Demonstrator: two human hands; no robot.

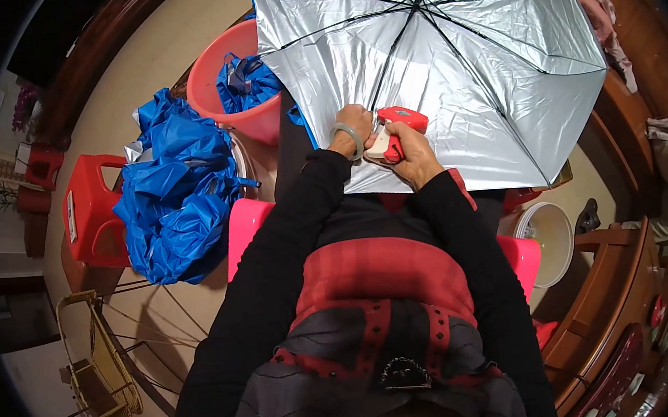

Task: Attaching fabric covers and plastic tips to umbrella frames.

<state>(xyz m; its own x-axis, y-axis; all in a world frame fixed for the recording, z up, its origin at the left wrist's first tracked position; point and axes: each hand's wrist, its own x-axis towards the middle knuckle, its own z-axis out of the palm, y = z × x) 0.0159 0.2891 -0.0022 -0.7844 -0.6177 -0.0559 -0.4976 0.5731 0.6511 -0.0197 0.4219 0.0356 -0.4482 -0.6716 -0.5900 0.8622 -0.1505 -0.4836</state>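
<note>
Across the person's lap, under and beyond both sets of fingers, a wide-open umbrella with a creased silver lining (417, 70) is lying with its inner side facing up. The right hand (417, 155) is closing its fingers around a red-and-cream hand tool (407, 117), its thumb lying across the body. Just left of those fingers, the left hand (353, 121) is curling its own fingers narrowly over the lining near a thin black rib (391, 68); whether they are pinching anything I cannot tell. A pale, smooth bangle (357, 139) is circling the left wrist.

Beyond and left of the left fingers, a round salmon-pink plastic tub (212, 72) is holding crumpled blue fabric (248, 85). Farther left of the fingers, a large heap of glossy blue fabric (177, 182) is resting beside a red plastic stool (84, 214). On the near side and right of the right fingers, a white round bucket (547, 241) is standing near a bright pink plastic chair (520, 260), on which the person is sitting.
</note>
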